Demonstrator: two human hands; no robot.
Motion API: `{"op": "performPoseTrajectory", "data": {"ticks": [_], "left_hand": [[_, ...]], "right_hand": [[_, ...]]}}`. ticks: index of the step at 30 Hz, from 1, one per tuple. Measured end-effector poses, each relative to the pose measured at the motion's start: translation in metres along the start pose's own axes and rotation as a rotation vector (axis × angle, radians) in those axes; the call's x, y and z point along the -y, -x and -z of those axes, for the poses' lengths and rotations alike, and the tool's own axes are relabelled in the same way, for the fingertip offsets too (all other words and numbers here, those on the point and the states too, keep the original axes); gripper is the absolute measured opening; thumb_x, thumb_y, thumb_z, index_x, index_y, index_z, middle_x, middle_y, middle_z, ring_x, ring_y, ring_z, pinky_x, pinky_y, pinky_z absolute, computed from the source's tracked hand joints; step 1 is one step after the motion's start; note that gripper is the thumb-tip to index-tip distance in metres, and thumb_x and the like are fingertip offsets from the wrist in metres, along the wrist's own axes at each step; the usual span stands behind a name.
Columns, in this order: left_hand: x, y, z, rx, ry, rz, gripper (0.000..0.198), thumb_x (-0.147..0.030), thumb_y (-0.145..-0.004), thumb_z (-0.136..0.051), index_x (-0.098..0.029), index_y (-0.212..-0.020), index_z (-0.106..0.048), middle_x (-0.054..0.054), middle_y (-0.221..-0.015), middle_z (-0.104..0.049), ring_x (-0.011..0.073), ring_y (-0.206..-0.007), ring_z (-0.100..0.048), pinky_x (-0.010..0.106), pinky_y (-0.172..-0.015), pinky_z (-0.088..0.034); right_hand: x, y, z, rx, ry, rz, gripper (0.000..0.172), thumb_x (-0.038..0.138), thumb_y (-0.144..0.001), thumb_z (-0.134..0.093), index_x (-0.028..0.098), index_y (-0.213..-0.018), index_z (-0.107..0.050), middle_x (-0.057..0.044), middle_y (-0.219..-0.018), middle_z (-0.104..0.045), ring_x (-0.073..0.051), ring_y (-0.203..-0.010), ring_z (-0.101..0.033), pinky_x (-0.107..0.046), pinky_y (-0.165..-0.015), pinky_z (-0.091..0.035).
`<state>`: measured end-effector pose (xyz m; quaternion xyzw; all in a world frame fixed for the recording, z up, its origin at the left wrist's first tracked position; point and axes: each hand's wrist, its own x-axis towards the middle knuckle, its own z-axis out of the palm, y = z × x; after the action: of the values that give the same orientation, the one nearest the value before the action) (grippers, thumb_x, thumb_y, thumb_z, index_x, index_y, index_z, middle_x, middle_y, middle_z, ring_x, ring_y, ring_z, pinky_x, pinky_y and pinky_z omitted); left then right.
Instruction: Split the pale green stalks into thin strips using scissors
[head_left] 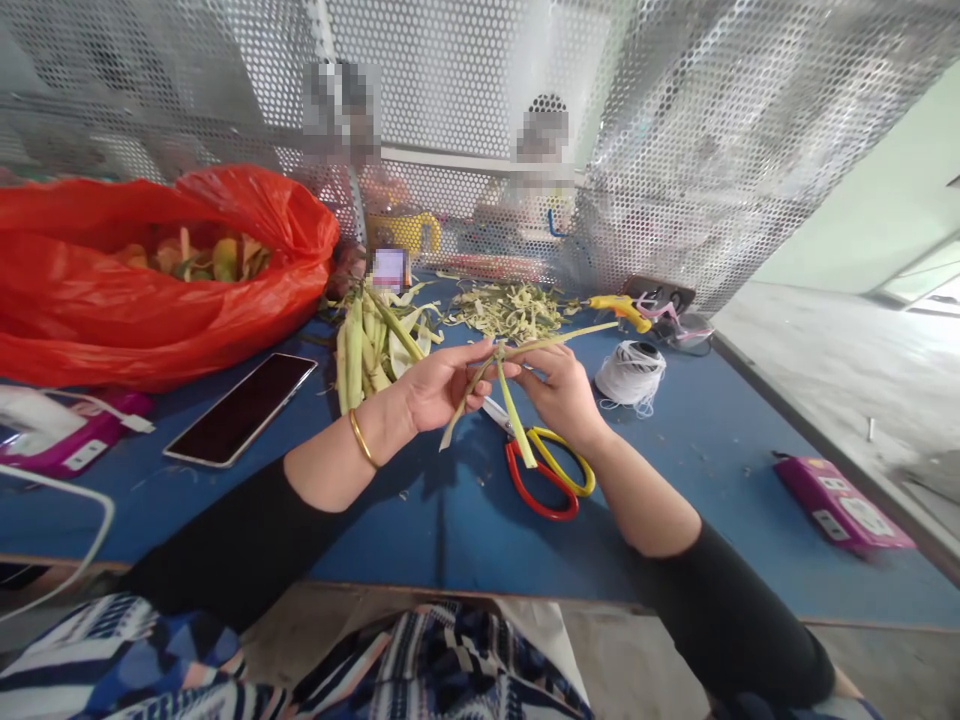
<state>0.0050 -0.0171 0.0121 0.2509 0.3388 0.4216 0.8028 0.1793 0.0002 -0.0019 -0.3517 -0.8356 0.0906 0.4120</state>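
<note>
My left hand and my right hand meet over the middle of the blue table. Both are closed around pale green leaf strips that cross between my fingertips. One strip end points up to the right, and two others hang down. Whether the strips are knotted or only crossed, I cannot tell. Below them lie scissors with one red and one yellow handle, their blades partly hidden by my hands. A bundle of long green husks or stalks lies beyond my left wrist. A heap of cut green shreds is behind my hands.
A red plastic bag holding plant pieces stands at the left, with a phone before it. To the right are a spool of white string, a yellow glue gun, clear glasses and a purple power strip. A perforated metal screen rises behind.
</note>
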Motion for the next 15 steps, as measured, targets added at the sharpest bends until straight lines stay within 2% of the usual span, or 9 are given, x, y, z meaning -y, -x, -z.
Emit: {"op": "performPoseTrajectory", "data": {"ticks": [3, 6, 9, 12, 15], "left_hand": [[0.002, -0.001, 0.0, -0.028, -0.062, -0.052, 0.018, -0.014, -0.09, -0.057, -0.01, -0.078, -0.069, 0.005, -0.063, -0.069, 0.004, -0.04, -0.048, 0.013, -0.036, -0.033], [0.008, -0.002, -0.001, -0.043, -0.12, -0.162, 0.015, -0.009, -0.088, -0.058, -0.01, -0.076, -0.068, 0.005, -0.064, -0.07, 0.0037, -0.042, -0.05, 0.012, -0.037, -0.032], [0.011, -0.002, -0.003, -0.061, -0.154, -0.23, 0.012, -0.012, -0.088, -0.059, -0.011, -0.08, -0.068, 0.007, -0.072, -0.073, 0.0046, -0.043, -0.053, 0.014, -0.038, -0.033], [0.01, 0.0, -0.006, -0.12, -0.155, -0.249, 0.019, -0.022, -0.094, -0.053, -0.012, -0.085, -0.067, 0.008, -0.077, -0.075, 0.0067, -0.045, -0.057, 0.016, -0.04, -0.036], [0.007, 0.001, -0.008, -0.179, -0.14, -0.265, 0.021, -0.024, -0.096, -0.049, -0.014, -0.086, -0.065, 0.009, -0.078, -0.075, 0.0084, -0.047, -0.06, 0.018, -0.042, -0.038]], "right_hand": [[-0.003, -0.002, 0.0, 0.078, -0.035, 0.034, 0.022, 0.025, -0.091, -0.056, 0.021, -0.078, -0.074, -0.006, -0.082, -0.074, -0.02, -0.08, -0.066, -0.034, -0.082, -0.046], [-0.003, -0.003, -0.001, 0.119, -0.032, -0.017, 0.026, 0.027, -0.092, -0.055, 0.02, -0.073, -0.072, -0.005, -0.075, -0.072, -0.019, -0.074, -0.064, -0.033, -0.079, -0.046], [-0.003, -0.002, -0.003, 0.097, -0.085, -0.139, 0.022, 0.024, -0.089, -0.055, 0.022, -0.078, -0.074, -0.006, -0.086, -0.075, -0.021, -0.086, -0.067, -0.032, -0.082, -0.048], [-0.002, -0.001, -0.002, 0.037, -0.1, -0.234, 0.018, 0.022, -0.085, -0.057, 0.022, -0.088, -0.075, -0.007, -0.1, -0.076, -0.022, -0.096, -0.067, -0.033, -0.086, -0.048], [0.001, -0.001, 0.003, -0.019, -0.127, -0.35, 0.024, 0.032, -0.087, -0.054, 0.02, -0.079, -0.073, -0.006, -0.087, -0.076, -0.02, -0.085, -0.067, -0.031, -0.079, -0.048]]}}
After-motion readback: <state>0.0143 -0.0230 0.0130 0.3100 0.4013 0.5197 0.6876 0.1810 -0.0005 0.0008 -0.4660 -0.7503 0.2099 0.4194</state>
